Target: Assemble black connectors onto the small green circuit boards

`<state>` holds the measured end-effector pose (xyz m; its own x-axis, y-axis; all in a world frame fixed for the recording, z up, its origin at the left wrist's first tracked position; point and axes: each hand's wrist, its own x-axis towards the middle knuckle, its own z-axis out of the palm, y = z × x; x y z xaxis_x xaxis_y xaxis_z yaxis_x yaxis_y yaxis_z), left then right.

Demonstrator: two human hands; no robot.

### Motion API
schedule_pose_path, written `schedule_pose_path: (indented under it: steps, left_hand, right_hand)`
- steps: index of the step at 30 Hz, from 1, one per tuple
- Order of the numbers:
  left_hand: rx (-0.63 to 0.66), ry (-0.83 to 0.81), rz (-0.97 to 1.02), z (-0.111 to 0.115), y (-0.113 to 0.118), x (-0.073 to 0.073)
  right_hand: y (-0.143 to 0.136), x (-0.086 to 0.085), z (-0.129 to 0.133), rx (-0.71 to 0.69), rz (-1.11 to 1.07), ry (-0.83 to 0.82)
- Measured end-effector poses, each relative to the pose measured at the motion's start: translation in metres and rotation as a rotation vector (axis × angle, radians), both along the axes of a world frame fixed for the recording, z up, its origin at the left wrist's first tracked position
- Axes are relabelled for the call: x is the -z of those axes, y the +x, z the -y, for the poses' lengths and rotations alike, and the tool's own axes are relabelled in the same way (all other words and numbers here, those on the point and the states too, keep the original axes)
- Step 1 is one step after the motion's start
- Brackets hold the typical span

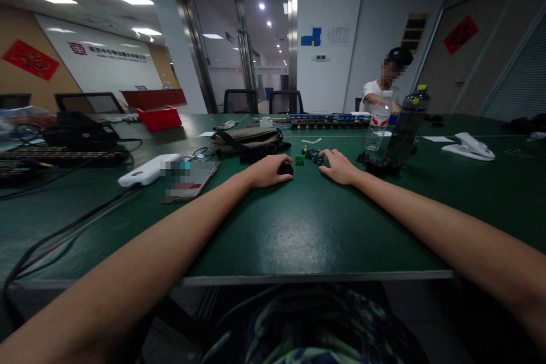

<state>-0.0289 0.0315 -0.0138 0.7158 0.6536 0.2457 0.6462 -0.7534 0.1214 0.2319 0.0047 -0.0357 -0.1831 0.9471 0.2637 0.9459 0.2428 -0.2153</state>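
Note:
My left hand (269,171) rests on the green table with its fingers curled round a small black object (285,169), whose kind I cannot make out. Opposite it, my right hand (339,167) is open, thumb and fingers apart, at the right edge of a small heap of green circuit boards (313,153). Its fingertips reach the heap; whether they touch a board is too small to tell. A single square green circuit board (300,160) lies flat between both hands.
A fabric pouch (249,141) lies beyond my left hand. A white power bank (149,169) and a phone (190,182) are at left. A water bottle (375,128) and a dark bottle (405,131) stand at right, near a white scanner-like device (468,148). Another person (381,91) sits across.

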Motion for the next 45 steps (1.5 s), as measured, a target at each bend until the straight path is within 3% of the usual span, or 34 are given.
schedule_pose_path:
  steps: [5,11,22,30,37,45]
  left_hand:
    - [-0.044,-0.015,-0.085,0.000,0.000,-0.002]
    - [-0.009,0.002,-0.071,0.002,-0.002,-0.005]
    - [0.012,0.036,-0.043,0.002,-0.002,-0.006]
    - [-0.022,0.033,-0.055,-0.003,-0.003,0.001]
    - [0.082,0.025,0.038,-0.002,0.008,0.011]
    - [0.038,-0.039,0.044,-0.012,0.025,0.019]
  right_hand:
    - [0.001,0.000,-0.002,0.006,0.015,-0.019]
    - [0.005,0.002,-0.006,-0.003,-0.032,0.036]
    - [0.007,-0.001,-0.006,-0.130,-0.053,0.141]
    - [0.006,-0.001,-0.004,-0.108,-0.055,0.126]
    - [0.005,0.001,-0.004,-0.079,-0.040,0.109]
    - [0.005,-0.006,-0.001,0.096,-0.064,0.071]
